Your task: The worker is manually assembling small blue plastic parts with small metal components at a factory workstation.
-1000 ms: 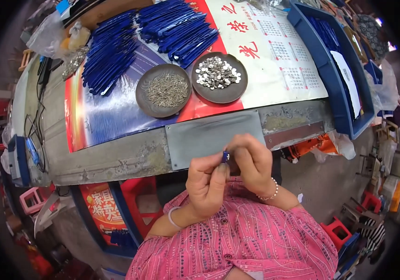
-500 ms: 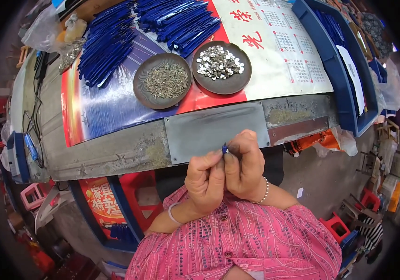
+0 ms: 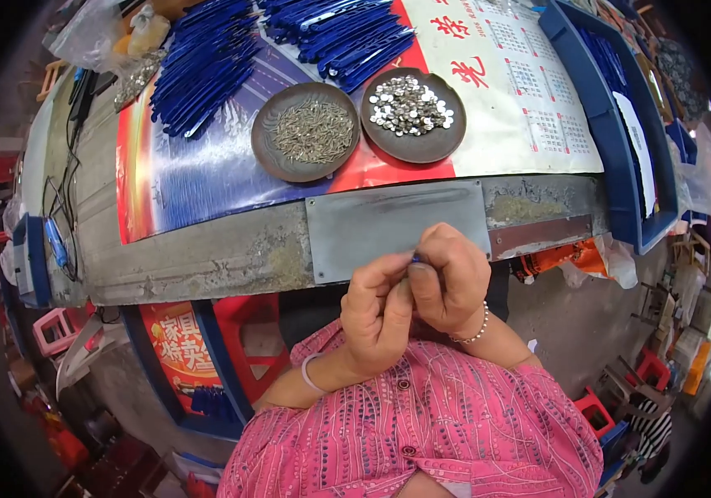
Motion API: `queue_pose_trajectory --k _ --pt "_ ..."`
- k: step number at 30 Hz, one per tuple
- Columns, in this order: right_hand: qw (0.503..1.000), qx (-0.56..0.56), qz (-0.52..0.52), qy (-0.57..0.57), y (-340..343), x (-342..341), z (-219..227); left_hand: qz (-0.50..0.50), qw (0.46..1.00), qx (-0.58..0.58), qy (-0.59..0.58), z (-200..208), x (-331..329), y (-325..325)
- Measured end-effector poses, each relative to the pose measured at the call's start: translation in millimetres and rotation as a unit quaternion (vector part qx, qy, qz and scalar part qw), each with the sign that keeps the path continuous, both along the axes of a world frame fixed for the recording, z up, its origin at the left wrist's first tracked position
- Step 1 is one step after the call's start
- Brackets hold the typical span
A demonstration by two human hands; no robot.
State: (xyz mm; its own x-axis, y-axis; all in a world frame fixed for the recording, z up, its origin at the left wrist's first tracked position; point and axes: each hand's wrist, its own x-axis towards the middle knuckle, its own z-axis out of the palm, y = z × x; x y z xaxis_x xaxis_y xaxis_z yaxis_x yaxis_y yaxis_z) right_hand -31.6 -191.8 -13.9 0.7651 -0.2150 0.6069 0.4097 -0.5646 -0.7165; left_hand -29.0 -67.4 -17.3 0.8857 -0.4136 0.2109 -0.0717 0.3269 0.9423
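Observation:
My left hand (image 3: 378, 311) and my right hand (image 3: 450, 280) are pressed together just below the table's front edge. Between their fingertips they pinch a small blue part (image 3: 414, 259), mostly hidden by the fingers. Above them a grey metal plate (image 3: 389, 222) lies on the table edge. Behind it stand two round brown dishes: the left dish (image 3: 275, 160) holds thin metal pins, the right dish (image 3: 430, 147) holds small shiny round pieces.
Heaps of blue strips (image 3: 203, 60) lie at the back of the table on a poster and a calendar sheet (image 3: 530, 91). A blue tray (image 3: 621, 158) sits at the right. Red and pink stools (image 3: 243, 340) stand under and beside the table.
Both hands stay together on the blue part, with the fingers shifting slightly around it. The view has tilted a little, so the table sits higher in frame.

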Motion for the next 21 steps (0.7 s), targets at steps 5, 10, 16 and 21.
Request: queue_pose_trajectory --k 5,10,16,21 --pt "0.973 0.151 -0.003 0.177 13 -12 17 0.007 1.0 -0.001 0.029 -7 -4 6" --pt "0.929 0.262 0.074 0.25 8 -15 23 0.083 0.996 -0.014 0.009 1 -4 2" --pt "0.999 0.036 0.01 0.026 18 -14 7 0.087 0.996 0.011 -0.026 -4 -6 11" --pt "0.998 -0.027 -0.031 0.042 18 -16 8 0.095 0.991 0.04 -0.084 -5 -3 5"
